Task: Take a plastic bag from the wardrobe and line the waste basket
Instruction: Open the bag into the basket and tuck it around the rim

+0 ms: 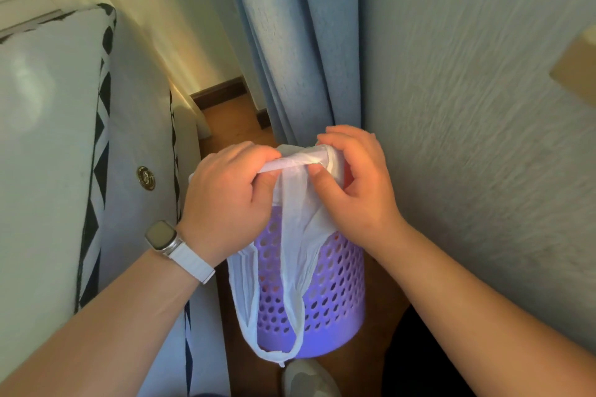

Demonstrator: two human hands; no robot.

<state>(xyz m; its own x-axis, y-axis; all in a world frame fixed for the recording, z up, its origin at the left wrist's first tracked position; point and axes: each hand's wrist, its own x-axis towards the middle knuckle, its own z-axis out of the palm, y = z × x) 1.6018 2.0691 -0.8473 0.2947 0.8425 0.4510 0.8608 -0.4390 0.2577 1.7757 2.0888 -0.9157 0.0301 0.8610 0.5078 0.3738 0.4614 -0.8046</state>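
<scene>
A purple waste basket (332,303) with a perforated wall stands on the wooden floor between a bed and a wall. Just above its rim I hold a thin white plastic bag (298,229), bunched at the top, its handle loops hanging down over the basket's front. My left hand (225,200), with a watch on the wrist, grips the bag's left part. My right hand (351,184) pinches the bunched top on the right. The basket's opening is hidden behind my hands and the bag.
A bed (48,145) with a white cover and black-and-white trim fills the left side. A blue curtain (290,42) hangs behind the basket and a textured wall (483,106) rises on the right. My shoe (306,380) is at the bottom.
</scene>
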